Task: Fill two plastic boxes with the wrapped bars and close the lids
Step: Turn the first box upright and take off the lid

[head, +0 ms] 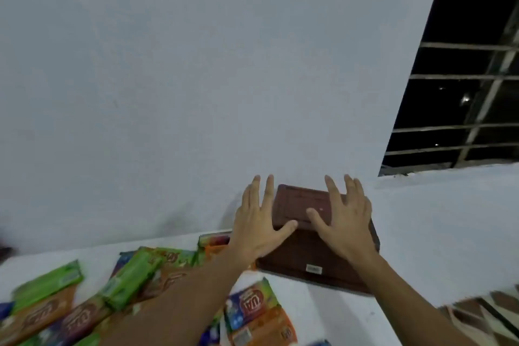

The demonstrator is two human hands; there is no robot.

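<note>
A white table [337, 317] runs along the bottom of the view against a plain, matt white wall [168, 64]. At 2 o'clock a window [463, 78] with pale horizontal bars shows darkness outside, and at 4 o'clock, past the table's edge, lies a strip of brown and cream patterned floor tiles [483, 314]. The brown plastic box [303, 255] stands on the table at 5 o'clock, against the wall; it is rectangular with rounded corners, and its lid [300, 202] carries a raised rectangular frame. Whether this is one box or two stacked cannot be told. A small pale label [314, 269] on its near face is too small to read. The left hand [258, 222] lies at the box's left edge, fingers straight and spread, thumb touching the lid. The right hand [345, 219] rests flat on the lid's right side, fingers also spread wide, gripping nothing. The wrapped bars [126, 275] lie loose on the table at 7 o'clock in glossy green, orange and blue wrappers; their logo lettering is blurred.
</note>
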